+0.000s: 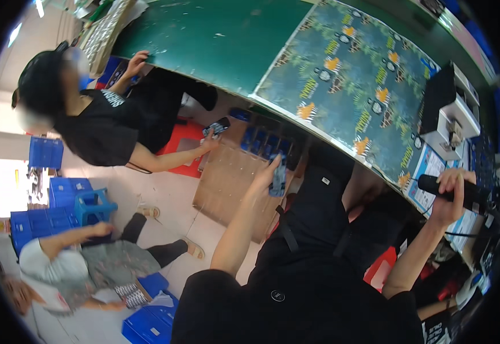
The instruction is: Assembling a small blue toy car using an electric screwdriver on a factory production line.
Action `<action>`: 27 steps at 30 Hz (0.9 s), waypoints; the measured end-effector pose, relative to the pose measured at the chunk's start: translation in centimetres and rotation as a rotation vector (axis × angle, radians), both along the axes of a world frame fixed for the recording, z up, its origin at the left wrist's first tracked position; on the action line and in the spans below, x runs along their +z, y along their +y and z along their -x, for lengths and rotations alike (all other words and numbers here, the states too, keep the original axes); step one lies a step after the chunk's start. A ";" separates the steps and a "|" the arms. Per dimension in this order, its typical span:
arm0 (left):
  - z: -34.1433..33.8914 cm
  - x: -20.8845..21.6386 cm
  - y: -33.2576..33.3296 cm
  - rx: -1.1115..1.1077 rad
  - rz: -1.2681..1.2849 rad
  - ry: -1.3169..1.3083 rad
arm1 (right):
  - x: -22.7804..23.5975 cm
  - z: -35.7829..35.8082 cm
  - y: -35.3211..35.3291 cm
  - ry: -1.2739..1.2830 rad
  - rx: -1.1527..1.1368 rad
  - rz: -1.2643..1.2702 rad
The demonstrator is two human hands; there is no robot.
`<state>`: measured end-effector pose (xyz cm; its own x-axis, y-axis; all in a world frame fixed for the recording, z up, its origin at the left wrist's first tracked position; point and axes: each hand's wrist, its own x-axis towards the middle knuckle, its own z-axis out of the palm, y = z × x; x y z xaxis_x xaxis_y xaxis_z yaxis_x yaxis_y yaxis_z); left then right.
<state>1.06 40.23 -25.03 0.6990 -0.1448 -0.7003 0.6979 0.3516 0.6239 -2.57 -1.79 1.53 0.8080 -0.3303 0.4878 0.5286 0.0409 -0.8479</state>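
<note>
My left hand (264,177) is closed around a smartphone (278,178), held upright beside my thigh, below the table's edge. To the right, my right hand (454,198) wraps round a black electric screwdriver (429,184). Its thin bit points left, over the near right corner of a dark mat (342,74) printed with animals and leaves. The mat lies on the green worktable (221,40). Printed sheets (428,166) lie beside the screwdriver, partly hidden by my hand.
A white box (453,109) stands behind my right hand. At left, a seated person (106,120) holds a phone (218,125); another person (89,258) is lower left. Below the table are a flattened cardboard box (224,183) and blue trays (267,140). Blue crates (43,226) stand far left.
</note>
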 end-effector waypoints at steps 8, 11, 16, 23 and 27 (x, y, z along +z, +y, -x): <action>3.0 0.6 -0.6 -0.030 0.068 0.065 | -3.5 0.4 -5.3 0.087 -0.011 -0.004; -1.4 -4.1 -5.2 -0.009 -0.105 0.026 | -3.6 1.7 -7.7 0.048 0.019 -0.058; -8.3 -7.7 -1.3 0.106 -0.509 -0.129 | -3.6 -0.6 -4.7 0.005 0.122 -0.052; -0.7 13.7 -0.5 0.033 0.034 -0.473 | -1.5 0.2 -0.3 -0.013 -0.035 -0.073; -1.2 18.3 -1.7 -0.066 -0.049 -0.756 | -0.8 0.7 -0.3 -0.022 -0.099 0.012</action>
<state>2.22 38.51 -6.74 0.9821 -0.1841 -0.0408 0.0928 0.2837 0.9544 -3.29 -2.13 0.70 0.7611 -0.4017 0.5093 0.5477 -0.0227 -0.8364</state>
